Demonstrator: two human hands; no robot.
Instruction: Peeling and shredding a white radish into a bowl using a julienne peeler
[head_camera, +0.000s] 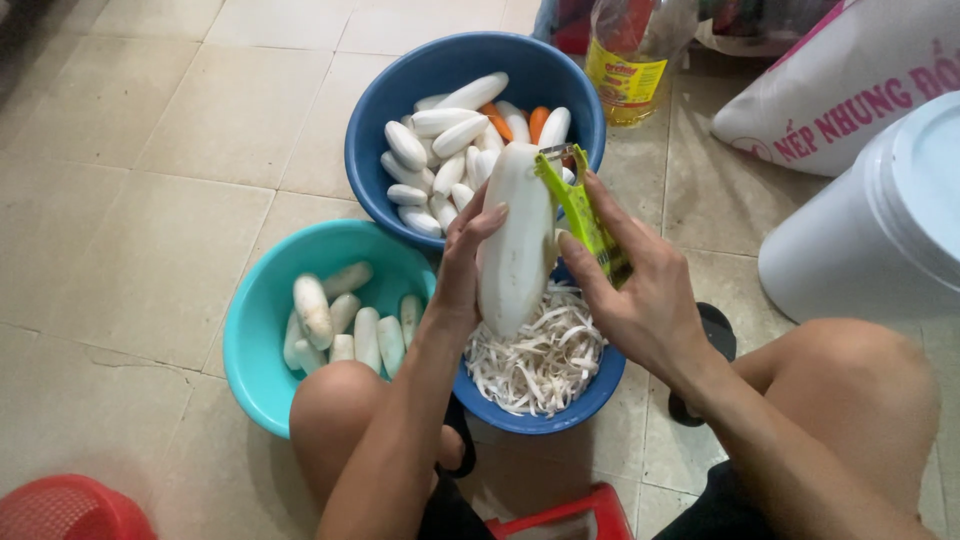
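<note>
Gripping a white radish upright in our left hand, we close our right hand around a green peeler laid against it. Both hover over a blue bowl, so peelings land inside.
</note>
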